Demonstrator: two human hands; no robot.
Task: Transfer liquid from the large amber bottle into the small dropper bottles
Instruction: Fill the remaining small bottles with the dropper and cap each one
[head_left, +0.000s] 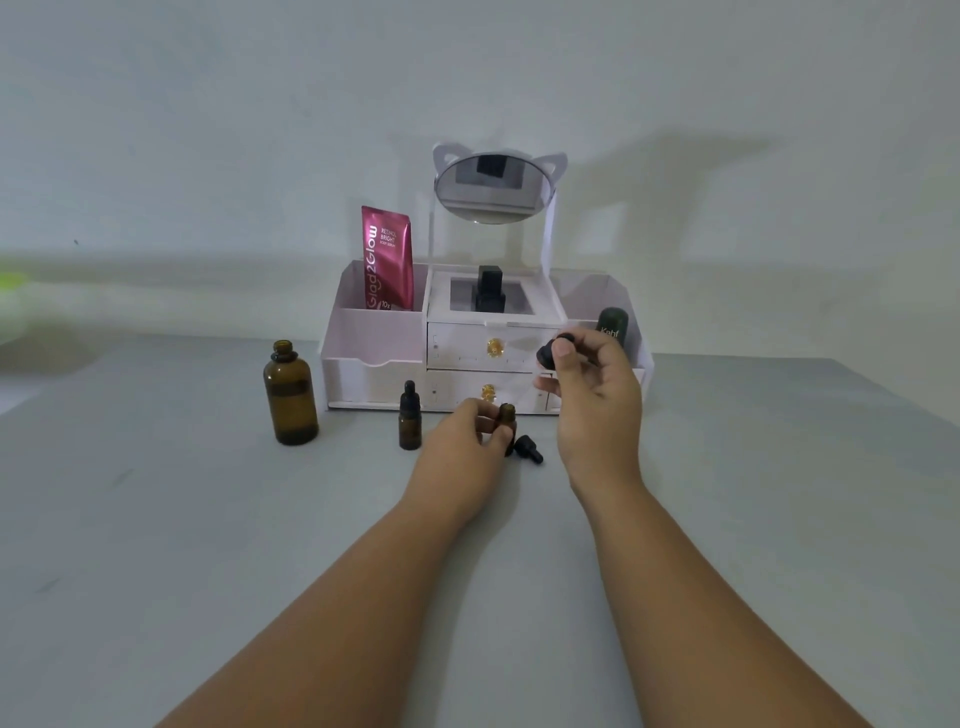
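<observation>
Head view: large amber bottle (291, 400) stands left of both hands, well apart.
Left to right: that bottle upright, long axis vertical, mouth uncapped; a capped dropper bottle (410, 421) upright between it and the left hand (462, 444), the nearer one, which pinches an open small bottle (507, 414) standing on the table (208, 519); a loose dropper cap (528, 450) lies just beside those fingers; right hand (592, 400) raised, pinching a black dropper top (555, 350). Reaching the large amber bottle likely needs a hand freed first.
</observation>
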